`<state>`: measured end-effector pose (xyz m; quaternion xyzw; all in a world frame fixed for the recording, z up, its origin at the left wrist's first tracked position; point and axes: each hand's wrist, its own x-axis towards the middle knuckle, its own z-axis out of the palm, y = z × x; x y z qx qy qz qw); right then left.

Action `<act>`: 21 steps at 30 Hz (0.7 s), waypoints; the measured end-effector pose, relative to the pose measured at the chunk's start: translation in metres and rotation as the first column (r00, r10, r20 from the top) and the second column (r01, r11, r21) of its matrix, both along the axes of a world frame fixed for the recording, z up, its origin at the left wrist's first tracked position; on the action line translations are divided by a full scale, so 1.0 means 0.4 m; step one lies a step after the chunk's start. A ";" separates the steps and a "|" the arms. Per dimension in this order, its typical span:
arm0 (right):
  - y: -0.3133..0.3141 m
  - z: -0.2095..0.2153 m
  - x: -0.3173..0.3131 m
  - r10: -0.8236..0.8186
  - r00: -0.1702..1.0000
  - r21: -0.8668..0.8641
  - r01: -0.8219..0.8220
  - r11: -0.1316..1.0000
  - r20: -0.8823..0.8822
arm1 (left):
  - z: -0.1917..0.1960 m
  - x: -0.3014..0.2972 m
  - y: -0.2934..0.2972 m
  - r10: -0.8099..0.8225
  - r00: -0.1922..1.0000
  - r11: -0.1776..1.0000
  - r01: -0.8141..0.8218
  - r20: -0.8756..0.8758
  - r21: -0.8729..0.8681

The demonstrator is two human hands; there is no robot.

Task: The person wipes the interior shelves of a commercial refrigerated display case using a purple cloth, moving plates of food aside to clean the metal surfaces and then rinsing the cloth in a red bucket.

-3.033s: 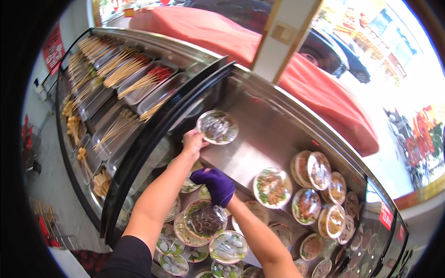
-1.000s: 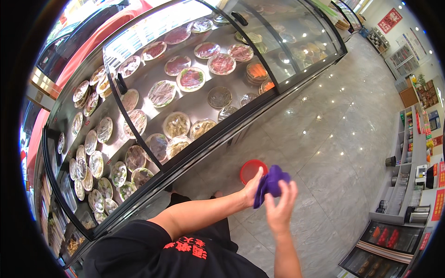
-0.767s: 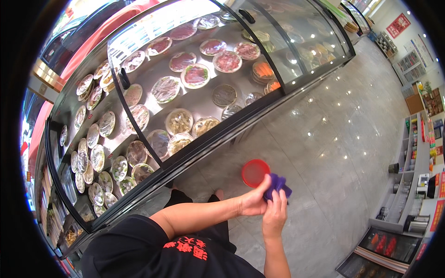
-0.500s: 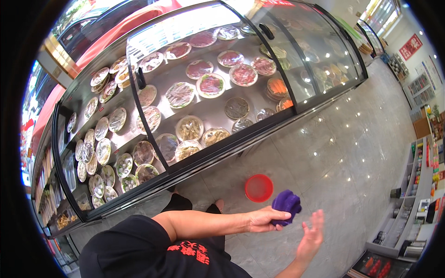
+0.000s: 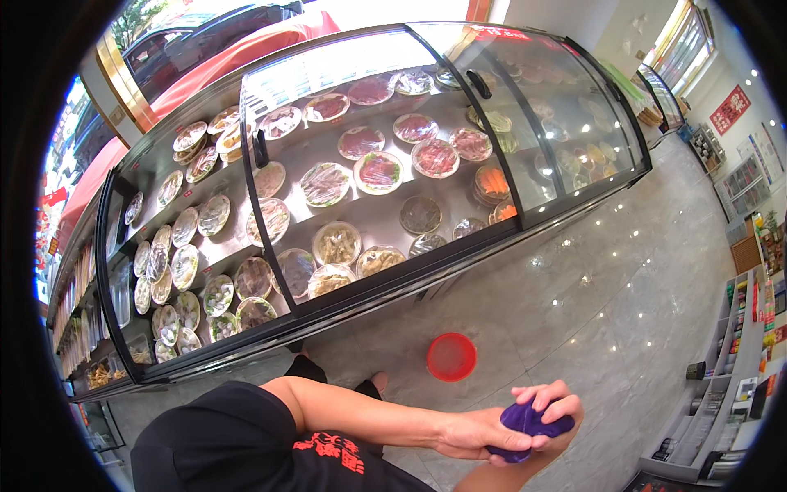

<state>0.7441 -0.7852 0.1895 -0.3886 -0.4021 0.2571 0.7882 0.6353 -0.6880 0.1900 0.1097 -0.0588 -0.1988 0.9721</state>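
Observation:
A purple cloth (image 5: pixel 534 420) is bunched between my two hands in front of my body. My left hand (image 5: pixel 466 433) is closed on its near left side, with the thumb pressed along it. My right hand (image 5: pixel 566 408) wraps round the right side, fingers curled over the top. Part of the cloth sticks out below the left thumb. On the floor beyond my hands stands a round red basin (image 5: pixel 452 380), apart from the cloth. What lies inside the basin is pale and hard to make out.
A long glass-doored display fridge (image 5: pixel 398 273) runs across ahead, holding several film-wrapped plates of food (image 5: pixel 379 172). Glossy grey floor tiles (image 5: pixel 566 303) stretch to the right. Shelves with goods (image 5: pixel 721 361) line the far right.
My right hand, open and apart before, has come onto the purple cloth and closed round it. Both hands now squeeze it, slightly lower than before. The view has shifted a little.

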 end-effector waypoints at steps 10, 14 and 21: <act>0.046 -0.362 0.091 -0.382 0.823 -0.702 0.562 0.438 0.420 | -0.448 0.166 -0.038 0.244 0.968 -0.122 0.093 -0.061 0.988; 0.043 -0.512 0.098 -0.487 0.673 -0.731 0.675 0.096 0.557 | -0.479 0.181 -0.052 0.238 0.971 -0.427 0.107 -0.003 0.898; 0.051 -0.642 0.062 -0.901 0.301 -0.864 0.484 -0.140 0.314 | -0.612 0.163 -0.068 -0.065 0.928 -0.655 -0.317 0.367 0.686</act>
